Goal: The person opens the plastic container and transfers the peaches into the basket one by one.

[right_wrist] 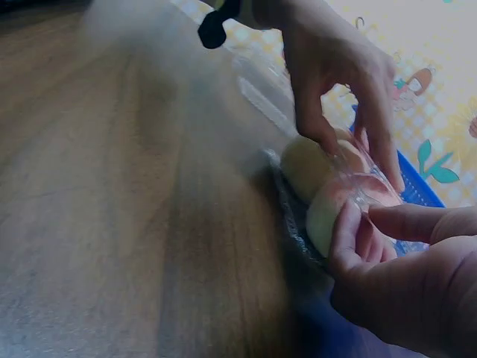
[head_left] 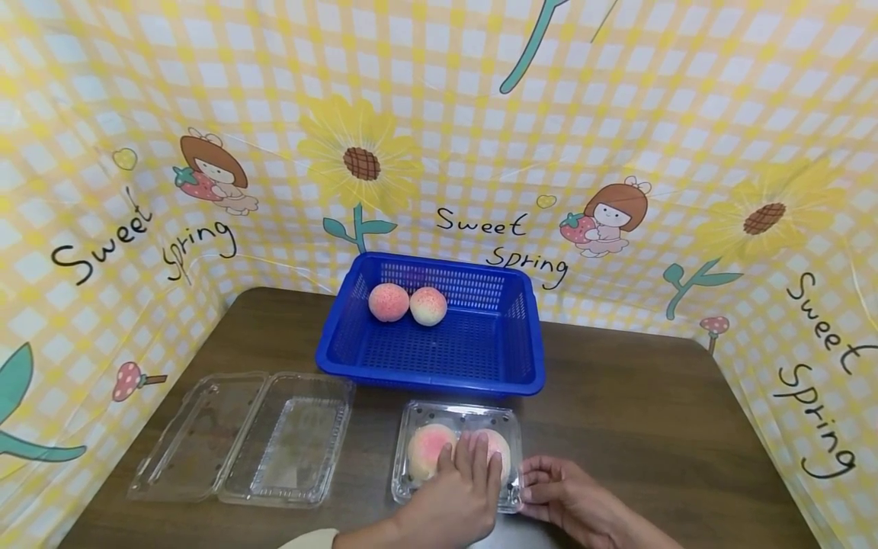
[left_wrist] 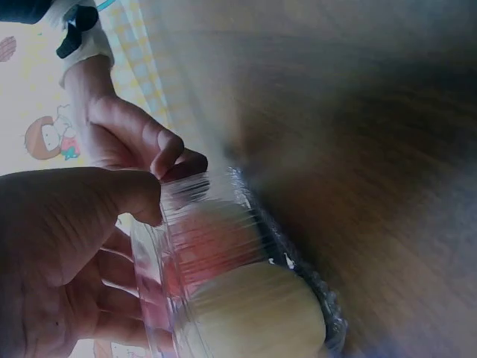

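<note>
A clear plastic clamshell box [head_left: 405, 488] with two pink-and-cream peaches [head_left: 430, 448] inside stands at the front of the table, its lid over the fruit. My left hand [head_left: 458, 488] lies across the lid, fingers extended over the right peach. In the left wrist view, the left thumb [left_wrist: 138, 195] rests along the front edge of the lid. The right hand [head_left: 562, 492] is at the box's right side. Its thumb and index finger pinch the plastic rim, as the right wrist view [right_wrist: 356, 216] shows. The lid's catch is too blurred to make out.
Behind the box is a blue plastic basket [head_left: 432, 381] with two more peaches [head_left: 389, 303] at its back left. To the left lies an opened clear clamshell box [head_left: 288, 450]. A yellow checked cloth [head_left: 466, 137] hangs around the brown table [head_left: 617, 396].
</note>
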The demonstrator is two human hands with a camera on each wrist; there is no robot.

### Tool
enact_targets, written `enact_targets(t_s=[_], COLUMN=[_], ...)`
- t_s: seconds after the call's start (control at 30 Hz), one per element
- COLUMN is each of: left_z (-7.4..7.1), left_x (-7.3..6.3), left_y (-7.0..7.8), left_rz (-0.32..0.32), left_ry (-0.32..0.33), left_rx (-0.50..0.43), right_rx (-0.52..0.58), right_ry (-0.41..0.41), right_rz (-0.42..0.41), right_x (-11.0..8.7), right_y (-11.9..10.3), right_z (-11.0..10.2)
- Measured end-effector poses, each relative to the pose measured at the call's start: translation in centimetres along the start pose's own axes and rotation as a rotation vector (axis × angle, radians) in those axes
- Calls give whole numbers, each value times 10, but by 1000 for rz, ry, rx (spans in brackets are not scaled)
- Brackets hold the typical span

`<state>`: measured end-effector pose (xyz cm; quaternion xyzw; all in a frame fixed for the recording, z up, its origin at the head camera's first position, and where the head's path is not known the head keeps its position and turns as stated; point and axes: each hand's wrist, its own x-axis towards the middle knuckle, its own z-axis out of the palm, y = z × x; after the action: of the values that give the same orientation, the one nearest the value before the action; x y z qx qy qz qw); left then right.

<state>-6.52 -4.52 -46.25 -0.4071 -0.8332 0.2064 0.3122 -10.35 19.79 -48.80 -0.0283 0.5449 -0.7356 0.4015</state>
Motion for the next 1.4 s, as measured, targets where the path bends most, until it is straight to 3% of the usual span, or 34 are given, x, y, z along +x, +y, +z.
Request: enact_targets(t_s=[0.17,0.4,0.57,0.7,0.83,1.1,1.27,1.4], left_z=[-1,-6,-6,-8,-7,-14,-20,-22], left_x=[0,1,4,5,7,6,3,-1], left_y=[-2,5,8,5,1,-8,-15,-22], left_rz=[26,79,72,23,-8,-37,-81,-89], left_ry=[-30,-126,-140,-119,-114,-175,-174,-237], left_rx=[-3,86,98,77,45,-49,-128,-185], right_rx=[7,7,-5,-84,-134,-118,-116,-135], right_ry=[9,-19,-57,-35,33,0,2,27], right_rz=[-12,-54,-93,-129,-108,-131,-151,-159], right_x=[-1,-4,-3,-1,-1,2,2,0], right_y=[4,10,11,10,7,6,5,3], right_z=[2,3,3,7,10,6,4,3])
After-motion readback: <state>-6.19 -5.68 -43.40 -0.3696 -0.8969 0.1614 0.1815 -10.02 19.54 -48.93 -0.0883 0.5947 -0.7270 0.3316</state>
